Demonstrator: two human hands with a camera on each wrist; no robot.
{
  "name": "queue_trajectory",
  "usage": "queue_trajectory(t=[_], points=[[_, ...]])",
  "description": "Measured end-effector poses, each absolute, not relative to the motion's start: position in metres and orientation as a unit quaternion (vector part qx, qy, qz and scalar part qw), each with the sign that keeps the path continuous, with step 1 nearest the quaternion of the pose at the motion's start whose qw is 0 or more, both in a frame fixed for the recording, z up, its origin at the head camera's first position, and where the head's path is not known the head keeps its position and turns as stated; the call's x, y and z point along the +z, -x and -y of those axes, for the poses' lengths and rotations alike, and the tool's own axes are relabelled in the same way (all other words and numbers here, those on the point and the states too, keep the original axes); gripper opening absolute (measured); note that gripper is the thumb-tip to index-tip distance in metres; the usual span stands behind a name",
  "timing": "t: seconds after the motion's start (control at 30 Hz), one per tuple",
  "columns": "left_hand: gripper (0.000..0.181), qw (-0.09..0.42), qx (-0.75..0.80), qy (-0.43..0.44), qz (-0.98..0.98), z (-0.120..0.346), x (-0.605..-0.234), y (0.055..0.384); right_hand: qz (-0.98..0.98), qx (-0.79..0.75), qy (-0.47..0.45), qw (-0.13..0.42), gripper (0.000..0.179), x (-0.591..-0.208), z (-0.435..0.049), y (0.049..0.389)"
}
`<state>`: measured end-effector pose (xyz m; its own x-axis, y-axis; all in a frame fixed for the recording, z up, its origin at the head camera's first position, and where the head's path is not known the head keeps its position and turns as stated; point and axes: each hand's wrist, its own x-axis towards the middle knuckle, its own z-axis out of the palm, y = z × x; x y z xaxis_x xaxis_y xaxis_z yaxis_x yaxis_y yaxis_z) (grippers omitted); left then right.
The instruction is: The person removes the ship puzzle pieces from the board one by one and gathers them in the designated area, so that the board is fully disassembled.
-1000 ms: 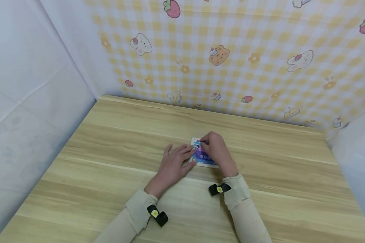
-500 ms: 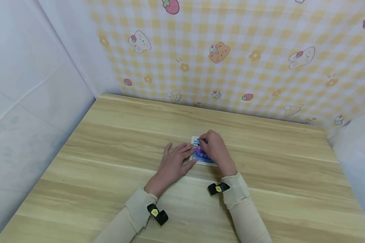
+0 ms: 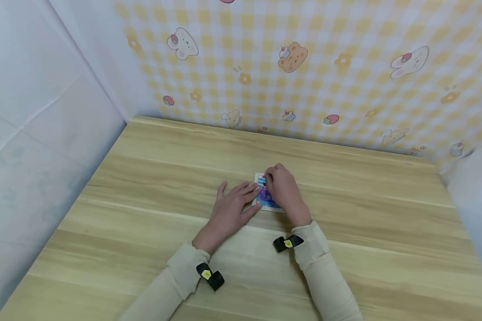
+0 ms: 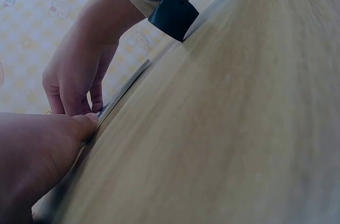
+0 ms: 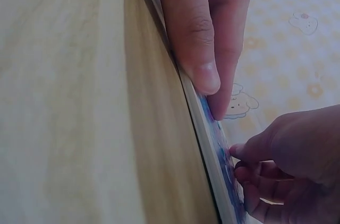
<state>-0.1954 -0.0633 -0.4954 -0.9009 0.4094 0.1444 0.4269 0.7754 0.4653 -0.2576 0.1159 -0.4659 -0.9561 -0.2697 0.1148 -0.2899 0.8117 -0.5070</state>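
On the wooden table lies a small flat board (image 3: pixel 264 195) with a blue and purple picture and a white border; its right part is hidden under the right hand. My left hand (image 3: pixel 234 208) rests at its left edge, fingers extended, with fingertips and thumb on the border. From the right, my right hand (image 3: pixel 284 187) reaches over the board with fingers curled and thumb and fingertips together close on its upper part. In the right wrist view the right thumb (image 5: pixel 238 151) is right at the picture surface. I cannot tell whether anything is between those fingertips.
The wooden table (image 3: pixel 144 178) runs back to a yellow checked cloth (image 3: pixel 257 58) with cartoon prints. A white wall covering (image 3: pixel 44 111) stands at the left. Black wrist straps with cameras sit on both sleeves.
My right fingers have shifted slightly over the upper part of the board and cover more of its picture. The left hand stays in place. The head view has tilted down a little.
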Motion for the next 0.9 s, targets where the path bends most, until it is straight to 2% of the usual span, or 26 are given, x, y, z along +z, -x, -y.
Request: queue_trajectory(t=[0.9], points=[[0.052,-0.001,-0.243,0.215,0.946,0.063,-0.494,0.193,0.925,0.357,-0.125,-0.029,0.018,-0.465,-0.128,0.261]])
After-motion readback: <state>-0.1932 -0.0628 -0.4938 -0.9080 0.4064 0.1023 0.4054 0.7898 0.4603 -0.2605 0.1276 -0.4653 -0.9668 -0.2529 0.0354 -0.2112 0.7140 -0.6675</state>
